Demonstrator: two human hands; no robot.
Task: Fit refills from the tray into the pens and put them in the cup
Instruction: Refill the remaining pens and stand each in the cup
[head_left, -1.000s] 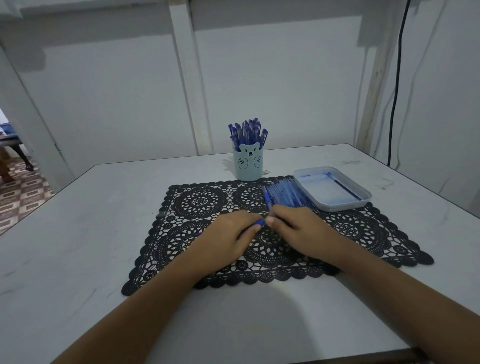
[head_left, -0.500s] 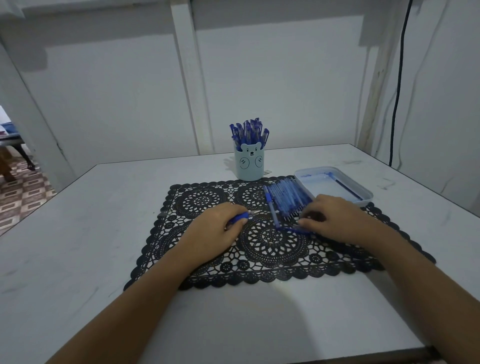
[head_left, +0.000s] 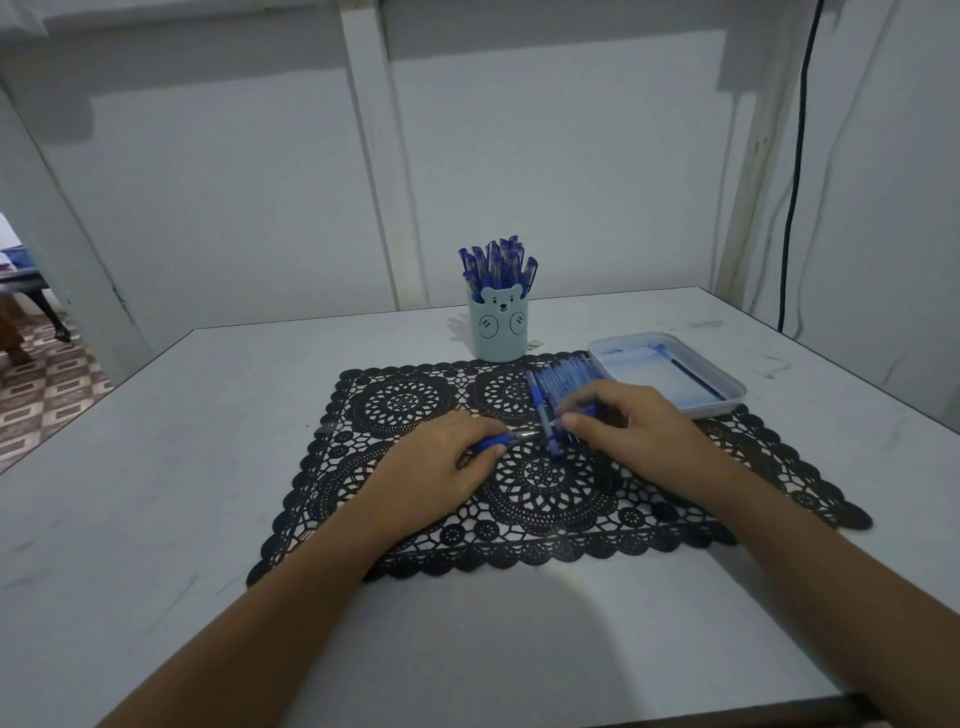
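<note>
My left hand (head_left: 441, 467) lies on the black lace mat (head_left: 415, 405) and grips a blue pen (head_left: 501, 439), its tip pointing right. My right hand (head_left: 628, 426) rests over the near end of a row of blue pens (head_left: 558, 379) on the mat, fingers closed on a small blue piece; what exactly it is I cannot tell. A pale blue bear cup (head_left: 498, 332) holding several blue pens stands behind the mat. The white tray (head_left: 727, 387) at the right holds one dark refill (head_left: 693, 376).
The white table (head_left: 156, 467) has a near edge at the bottom and a left edge by a tiled floor (head_left: 36, 384). A black cable (head_left: 795, 171) hangs on the right wall. A white post (head_left: 379, 156) stands behind the cup.
My right hand came back left from near the tray toward the left hand's pen tip. The left hand shifted slightly right with its pen.
</note>
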